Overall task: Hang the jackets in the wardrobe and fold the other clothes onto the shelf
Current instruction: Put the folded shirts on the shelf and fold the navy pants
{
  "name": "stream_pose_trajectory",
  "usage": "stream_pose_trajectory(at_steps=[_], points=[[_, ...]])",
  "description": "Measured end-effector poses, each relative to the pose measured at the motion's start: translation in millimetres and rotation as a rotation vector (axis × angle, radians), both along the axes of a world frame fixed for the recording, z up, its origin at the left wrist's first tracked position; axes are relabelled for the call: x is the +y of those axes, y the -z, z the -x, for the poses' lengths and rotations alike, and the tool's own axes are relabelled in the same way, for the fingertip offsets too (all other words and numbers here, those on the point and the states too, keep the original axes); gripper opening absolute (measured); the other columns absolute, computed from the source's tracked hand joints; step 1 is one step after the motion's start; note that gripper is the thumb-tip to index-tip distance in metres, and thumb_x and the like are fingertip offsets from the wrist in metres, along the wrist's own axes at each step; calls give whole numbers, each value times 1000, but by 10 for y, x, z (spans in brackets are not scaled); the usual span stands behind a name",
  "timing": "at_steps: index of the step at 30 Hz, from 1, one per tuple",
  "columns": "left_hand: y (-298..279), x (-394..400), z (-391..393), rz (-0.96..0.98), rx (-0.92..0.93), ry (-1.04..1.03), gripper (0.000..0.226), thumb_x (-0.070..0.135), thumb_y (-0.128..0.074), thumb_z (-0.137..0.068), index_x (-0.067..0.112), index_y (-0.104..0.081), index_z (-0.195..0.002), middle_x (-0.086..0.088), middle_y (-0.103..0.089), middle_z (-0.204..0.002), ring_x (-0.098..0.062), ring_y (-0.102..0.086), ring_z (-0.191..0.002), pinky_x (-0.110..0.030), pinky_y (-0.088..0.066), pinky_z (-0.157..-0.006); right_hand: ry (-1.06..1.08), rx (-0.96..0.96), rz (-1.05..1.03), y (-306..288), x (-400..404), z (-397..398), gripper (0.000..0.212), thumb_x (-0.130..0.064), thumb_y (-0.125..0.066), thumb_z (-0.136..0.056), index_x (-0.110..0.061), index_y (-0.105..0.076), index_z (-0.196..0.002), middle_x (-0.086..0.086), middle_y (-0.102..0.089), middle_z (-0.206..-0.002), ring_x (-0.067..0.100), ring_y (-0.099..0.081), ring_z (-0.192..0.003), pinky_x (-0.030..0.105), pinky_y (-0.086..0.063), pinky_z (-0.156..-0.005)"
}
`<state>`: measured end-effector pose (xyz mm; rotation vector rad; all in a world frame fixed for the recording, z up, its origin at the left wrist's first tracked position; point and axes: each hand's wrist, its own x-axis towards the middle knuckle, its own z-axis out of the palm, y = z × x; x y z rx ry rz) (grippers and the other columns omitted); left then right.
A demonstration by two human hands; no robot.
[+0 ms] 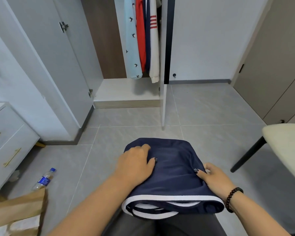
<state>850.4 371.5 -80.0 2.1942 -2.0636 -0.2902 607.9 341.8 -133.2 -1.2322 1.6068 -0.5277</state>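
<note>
Two hands are on the folded navy shorts (pixel 175 171), which lie across your lap with the white-trimmed hems toward your body and the waistband edge pointing away, toward the wardrobe (pixel 126 89). The bundle's long axis runs from you outward, so it already lines up with the direction it has to travel.

Your left hand (pixel 136 162) rests on the far left corner, fingers curled over the cloth's edge and thumb lying along the top; that grip looks like a light hold on the fabric rather than a flat press. Your right hand (pixel 213 178) sits at the right edge, thumb on top and fingers tucked beneath, pinching that side. With both grips closed on opposite edges, the bundle spans the space between them and should lift flat.

Straight ahead of both grips, well beyond the shorts, is the open wardrobe, its pale bottom shelf (pixel 126 92) bare under the hanging garments (pixel 141 38). Neither hand is clearly nearer to it; the shelf lies slightly left of your midline, so the left grip would probably lead.

Out to the left of the left grip are a water bottle (pixel 44 179) and a brown paper bag (pixel 22 212); out to the right of the right grip stands a cushioned chair (pixel 286 143).
</note>
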Motion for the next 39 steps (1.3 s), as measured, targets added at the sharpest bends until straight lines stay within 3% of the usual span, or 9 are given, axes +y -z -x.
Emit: stream_pose_trajectory(at_steps=[5,12,15,19,22,24,29,32,39], points=[[503,244,165,5,-28,102,60,51,-25,-99,23,-26,-152,-3,-19,-161,-20,-8,-149,-33,1,-120,-163,321,113,-151,-122,35,23,-29,-60,-92,-17,-53,-109,-1,-65,-95,7,-60,-79,18,-42,-62],[622,304,151,47,-91,72,65,57,-18,-98,26,-15,-155,-4,-9,-163,-21,3,-150,-34,16,-114,-570,677,699,-310,-9,-513,51,-21,-44,-97,-16,-33,-146,5,-29,-154,21,-26,-142,28,-19,-114],[629,285,80,116,43,26,54,45,-29,-101,24,-29,-152,-2,-19,-161,-18,-7,-150,-29,5,-118,-674,689,620,-100,184,-740,50,-35,-29,-102,-23,-23,-150,-3,-19,-158,13,-10,-147,27,-10,-117],[548,166,-272,352,654,-388,34,16,-46,-98,15,-57,-130,-6,-47,-144,-15,-41,-132,-20,-24,-110,-698,759,701,-61,282,-831,51,-40,-41,-98,-21,-37,-144,1,-35,-152,20,-25,-144,37,-23,-116],[544,-59,-666,124,928,-681,32,23,-51,-96,9,-54,-125,-6,-55,-124,-23,-55,-111,-34,-41,-103,-858,652,895,-119,362,-915,49,-21,-79,-71,-18,-66,-118,2,-65,-122,21,-60,-117,36,-51,-95],[564,-172,-834,-134,1110,-667,25,25,-51,-94,7,-60,-109,-11,-58,-102,-25,-57,-91,-34,-46,-85,-969,463,932,-125,453,-996,47,-9,-76,-70,-16,-67,-116,2,-65,-121,19,-62,-113,31,-51,-94],[581,-284,-923,-325,1264,-562,31,41,-57,-93,16,-72,-104,-1,-76,-98,-19,-69,-93,-37,-56,-84,-915,43,695,-233,549,-1205,40,-33,-47,-96,-27,-48,-136,-14,-42,-142,0,-31,-131,15,-25,-109],[556,-303,-895,-398,1311,-541,32,46,-57,-92,22,-70,-108,1,-75,-101,-14,-72,-88,-30,-59,-70,-1052,90,712,-286,580,-1257,52,-50,-50,-92,-31,-43,-140,-16,-38,-144,0,-26,-133,16,-22,-110],[548,-331,-741,-334,1185,-512,25,32,-62,-94,21,-61,-117,-2,-70,-113,-21,-67,-103,-41,-55,-93,-1204,292,704,-291,665,-1146,59,-52,-50,-92,-32,-33,-146,-13,-26,-155,5,-14,-145,24,-20,-116]])
